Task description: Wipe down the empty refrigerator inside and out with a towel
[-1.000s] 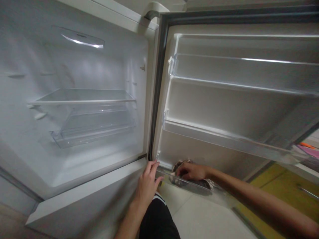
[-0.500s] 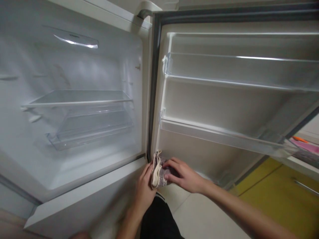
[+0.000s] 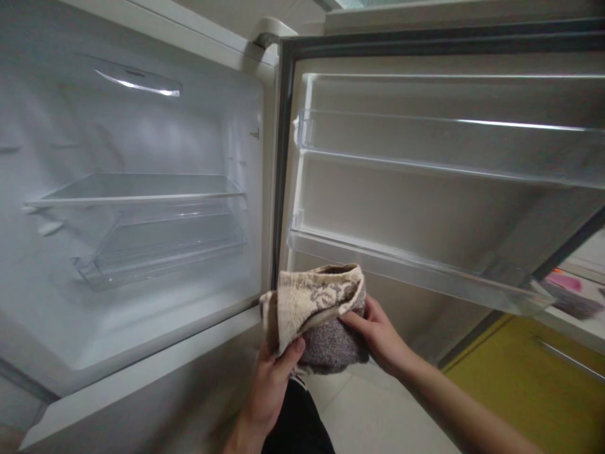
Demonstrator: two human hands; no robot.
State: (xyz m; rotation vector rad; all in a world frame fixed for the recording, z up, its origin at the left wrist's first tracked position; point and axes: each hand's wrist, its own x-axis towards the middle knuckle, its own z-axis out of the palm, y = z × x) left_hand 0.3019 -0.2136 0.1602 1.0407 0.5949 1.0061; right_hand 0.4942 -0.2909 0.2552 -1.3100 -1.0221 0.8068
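Note:
A folded cloth point(image 3: 331, 340), cream and grey-brown with a pattern, is spread between my two hands in front of the open fridge door point(image 3: 425, 214). My left hand point(image 3: 271, 384) grips its lower left side, the thumb on top and the fingers hidden beneath. On the right edge, my right hand point(image 3: 380, 334) pinches the cloth, its thumb lying over the front and the other fingers behind. The cloth hides the lower hinge corner between the door and the fridge body point(image 3: 151, 366).
Inside the fridge are a glass shelf point(image 3: 165, 186) and a clear tray point(image 3: 170, 243) beneath it. Clear door racks point(image 3: 416, 252) span the door. A yellow cabinet point(image 3: 534, 372) and a counter with a pink item point(image 3: 564, 281) stand at the right.
The bunched cloth has been opened out wider and raised from the hinge corner. My right hand has moved right, and my left thumb now lies on top of the cloth.

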